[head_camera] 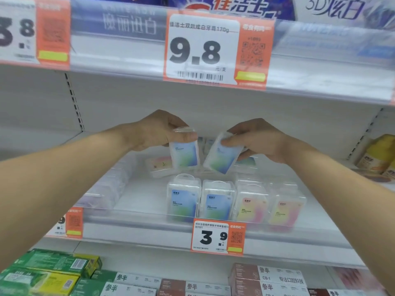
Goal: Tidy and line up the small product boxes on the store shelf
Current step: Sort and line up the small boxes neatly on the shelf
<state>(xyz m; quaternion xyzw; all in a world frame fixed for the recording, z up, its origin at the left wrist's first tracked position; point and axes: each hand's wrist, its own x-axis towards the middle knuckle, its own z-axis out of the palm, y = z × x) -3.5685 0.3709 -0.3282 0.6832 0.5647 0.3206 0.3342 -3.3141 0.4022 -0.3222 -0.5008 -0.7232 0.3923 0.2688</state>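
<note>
My left hand point(159, 130) pinches the top of a clear box with a blue-green label point(184, 155), held upright above the shelf. My right hand point(254, 139) grips a second blue-green box point(223, 158), tilted to the right. Below them, at the shelf's front, stand two blue-label boxes point(183, 201) point(218, 202) and two pink-yellow boxes point(253, 205) point(283, 210) in a row. A pink-label box point(161, 165) lies flat further back. More boxes behind the hands are mostly hidden.
A clear rail point(136, 216) runs along the white shelf's front, with a 3.9 price tag point(218, 237). The upper shelf edge with its 9.8 tag point(215, 50) hangs close above. Yellow bottles point(378, 154) stand at right; toothpaste cartons point(51, 272) fill the shelf below.
</note>
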